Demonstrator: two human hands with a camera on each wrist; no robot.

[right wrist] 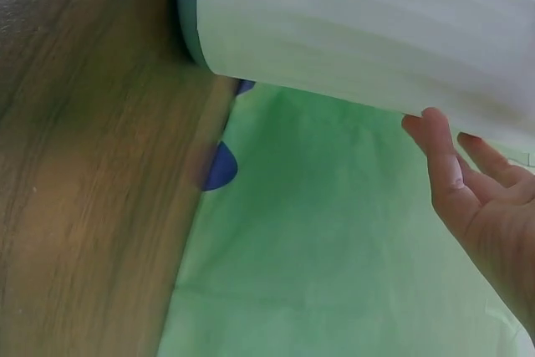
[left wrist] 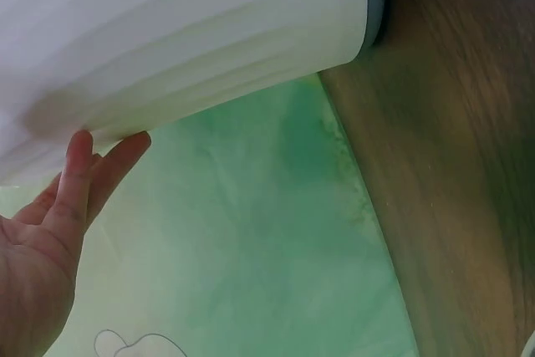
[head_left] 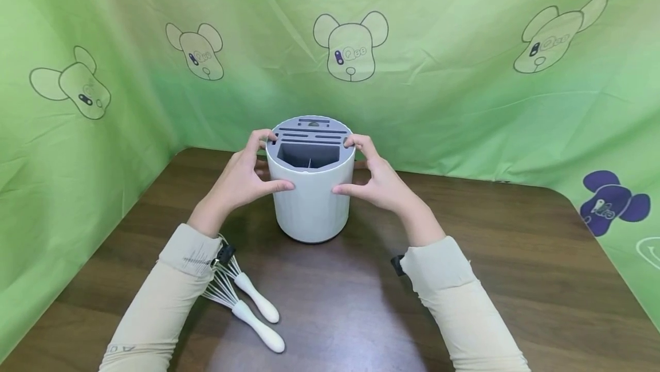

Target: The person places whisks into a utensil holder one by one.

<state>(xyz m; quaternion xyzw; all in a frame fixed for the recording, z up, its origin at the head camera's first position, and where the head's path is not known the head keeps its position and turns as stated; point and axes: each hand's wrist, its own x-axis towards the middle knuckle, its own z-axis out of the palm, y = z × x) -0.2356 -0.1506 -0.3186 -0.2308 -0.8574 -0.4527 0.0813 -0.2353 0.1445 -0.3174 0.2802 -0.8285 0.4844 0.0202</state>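
A white round utensil holder [head_left: 311, 206] with a grey slotted insert [head_left: 309, 141] in its top stands upright on the table, between both hands. My left hand [head_left: 247, 171] grips its left side, thumb on the front wall and index fingertip at a small hole near the insert's left edge. On the opposite side my right hand [head_left: 378, 180] grips it the same way, index fingertip at the insert's right edge. Other fingers lie along the side wall, as the left wrist view shows on the white holder [left wrist: 209, 31] and the right wrist view on its curved wall [right wrist: 351, 31].
Two whisks with white handles [head_left: 258, 326] lie on the brown wooden table [head_left: 495, 257] beside the left forearm, which partly covers their wires. A green cloth [head_left: 268, 45] with printed bear heads hangs behind the table and along its sides.
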